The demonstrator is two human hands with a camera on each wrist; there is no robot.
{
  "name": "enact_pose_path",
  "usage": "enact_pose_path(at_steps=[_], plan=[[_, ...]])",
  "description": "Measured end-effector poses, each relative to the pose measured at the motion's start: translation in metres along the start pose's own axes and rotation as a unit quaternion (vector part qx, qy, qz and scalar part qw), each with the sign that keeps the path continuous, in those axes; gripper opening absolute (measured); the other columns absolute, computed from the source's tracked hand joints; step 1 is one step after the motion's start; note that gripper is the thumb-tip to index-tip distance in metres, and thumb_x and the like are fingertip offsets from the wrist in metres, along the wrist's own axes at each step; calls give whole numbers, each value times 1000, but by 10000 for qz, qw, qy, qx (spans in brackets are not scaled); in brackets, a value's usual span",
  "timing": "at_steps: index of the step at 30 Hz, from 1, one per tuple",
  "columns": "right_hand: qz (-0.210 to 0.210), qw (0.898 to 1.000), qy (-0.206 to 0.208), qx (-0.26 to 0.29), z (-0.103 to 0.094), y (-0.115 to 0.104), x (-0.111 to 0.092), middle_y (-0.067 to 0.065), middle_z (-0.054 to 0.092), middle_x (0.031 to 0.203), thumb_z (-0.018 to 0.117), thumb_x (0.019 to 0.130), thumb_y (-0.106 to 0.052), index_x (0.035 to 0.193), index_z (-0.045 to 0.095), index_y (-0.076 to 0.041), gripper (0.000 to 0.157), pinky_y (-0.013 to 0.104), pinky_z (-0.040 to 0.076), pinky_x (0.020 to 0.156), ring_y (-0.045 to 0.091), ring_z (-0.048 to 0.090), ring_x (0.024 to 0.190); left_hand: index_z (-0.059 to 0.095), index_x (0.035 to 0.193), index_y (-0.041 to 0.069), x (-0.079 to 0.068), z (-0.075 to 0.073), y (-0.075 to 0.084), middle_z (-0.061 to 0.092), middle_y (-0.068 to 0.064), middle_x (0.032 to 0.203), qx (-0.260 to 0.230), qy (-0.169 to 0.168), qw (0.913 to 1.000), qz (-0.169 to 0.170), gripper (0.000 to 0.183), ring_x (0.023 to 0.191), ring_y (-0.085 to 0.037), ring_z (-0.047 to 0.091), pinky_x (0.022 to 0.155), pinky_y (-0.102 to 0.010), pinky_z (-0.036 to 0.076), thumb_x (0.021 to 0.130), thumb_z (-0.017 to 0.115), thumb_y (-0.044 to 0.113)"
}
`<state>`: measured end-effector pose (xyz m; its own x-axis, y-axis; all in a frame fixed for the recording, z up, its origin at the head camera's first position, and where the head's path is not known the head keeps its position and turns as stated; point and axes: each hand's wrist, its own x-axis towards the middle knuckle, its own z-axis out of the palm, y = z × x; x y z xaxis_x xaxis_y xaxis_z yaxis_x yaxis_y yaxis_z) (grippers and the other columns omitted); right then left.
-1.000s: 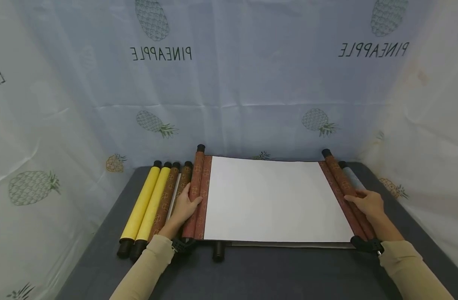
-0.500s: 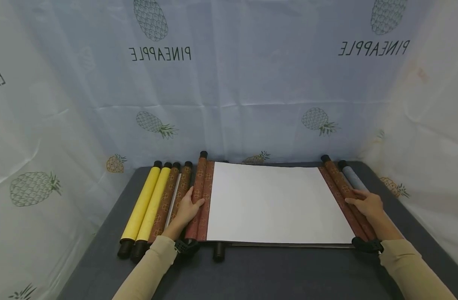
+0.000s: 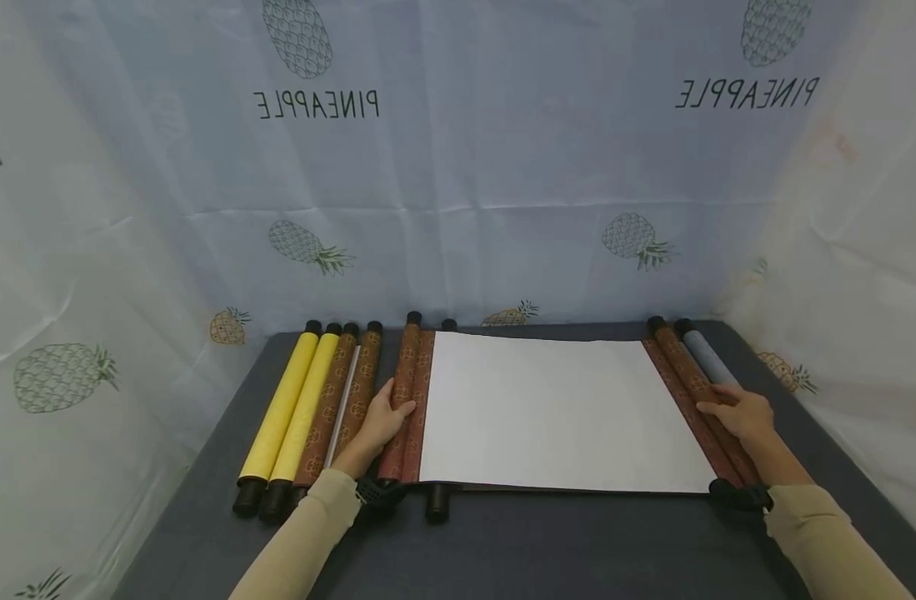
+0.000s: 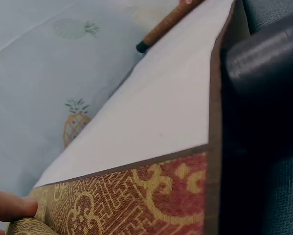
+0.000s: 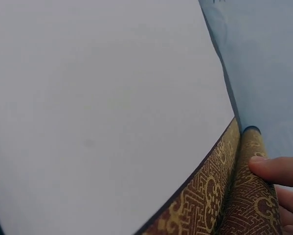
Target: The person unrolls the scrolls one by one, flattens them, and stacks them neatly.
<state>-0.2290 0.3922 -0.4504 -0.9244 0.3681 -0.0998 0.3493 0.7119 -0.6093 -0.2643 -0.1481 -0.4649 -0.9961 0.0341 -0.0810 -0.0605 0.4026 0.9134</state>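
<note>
A hanging scroll [image 3: 563, 408] lies unrolled sideways, its white sheet framed at both ends by red-brown brocade with gold patterns. My left hand [image 3: 386, 417] grips the rolled left end [image 3: 407, 367], thumb on top toward the sheet. At the opposite side my right hand [image 3: 738, 412] holds the rolled right end [image 3: 678, 367], with its thumb [image 5: 273, 169] over the brocade and the other fingers on the outer side. Black knobs cap the rollers. Beneath the scroll's left part is another roller, mostly hidden; its black near knob [image 3: 437, 502] sticks out in front.
Left of the scroll, two yellow rolls [image 3: 281, 408] and two brown patterned rolls [image 3: 328, 408] lie side by side on the dark table [image 3: 548, 550]. A grey-blue roll [image 3: 708, 354] lies just right of the right hand. A pineapple-print curtain [image 3: 465, 167] surrounds the table.
The scroll has sunk lower in the head view. Its left end, with my left hand, has shifted a little right; the hidden roller's far knob now shows behind the sheet.
</note>
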Motion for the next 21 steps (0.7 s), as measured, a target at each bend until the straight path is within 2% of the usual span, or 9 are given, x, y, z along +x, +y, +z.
enact_pose_path(at_steps=[6, 14, 21], plan=[[-146, 9997, 166, -100, 5, 4, 1, 42, 35, 140, 64, 89, -23, 135, 44, 10, 60, 61, 32, 108, 57, 33, 130, 14, 149, -12, 2, 3, -5, 24, -36, 152, 123, 86, 9998, 130, 68, 142, -49, 26, 116, -58, 26, 95, 53, 5], [240, 9989, 156, 384, 10, 10, 2, 39, 29, 146, 67, 88, -25, 139, 42, 5, 64, 60, 31, 110, 55, 29, 134, 15, 149, -11, 2, 7, -8, 22, -36, 153, 445, 46, 9989, 108, 69, 143, -50, 23, 116, -59, 26, 95, 54, 6], [130, 9993, 79, 339, 8, 8, 1, 40, 27, 147, 66, 88, -25, 140, 41, 6, 65, 61, 31, 109, 56, 27, 134, 18, 150, -9, 1, 9, -4, 24, -34, 154, 619, 86, 9980, 73, 69, 143, -49, 25, 115, -59, 27, 94, 57, 7]])
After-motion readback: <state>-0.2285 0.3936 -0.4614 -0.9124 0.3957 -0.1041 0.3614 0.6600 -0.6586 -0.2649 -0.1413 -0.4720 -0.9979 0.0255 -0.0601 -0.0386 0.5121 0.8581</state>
